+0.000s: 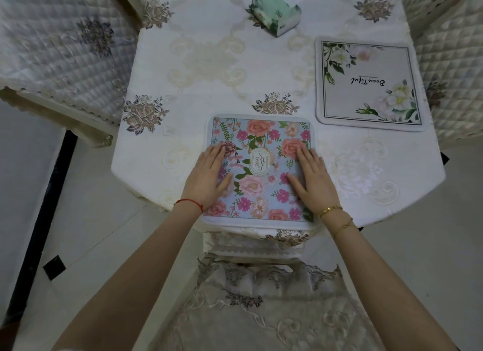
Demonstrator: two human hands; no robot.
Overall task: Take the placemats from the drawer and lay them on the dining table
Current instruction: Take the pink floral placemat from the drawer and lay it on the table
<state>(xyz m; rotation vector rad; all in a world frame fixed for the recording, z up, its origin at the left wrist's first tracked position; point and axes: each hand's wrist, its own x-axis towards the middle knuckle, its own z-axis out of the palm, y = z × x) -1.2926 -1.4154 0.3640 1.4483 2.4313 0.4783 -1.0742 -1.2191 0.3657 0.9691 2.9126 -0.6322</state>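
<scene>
A blue placemat (258, 141) printed with pink and coral flowers lies flat at the near edge of the dining table (209, 70), which is covered by a white embroidered cloth. My left hand (209, 178) rests palm down on the mat's left side, fingers together and flat. My right hand (313, 178) lies flat on its right side in the same way. A second placemat (366, 86), grey-white with white flowers and script lettering, lies flat at the right side of the table. No drawer is in view.
A green tissue pack (274, 13) sits at the far middle of the table. Quilted chair covers flank the table at left (60, 49) and right (452, 70). A chair with an embroidered cover (261, 311) stands just below the near edge.
</scene>
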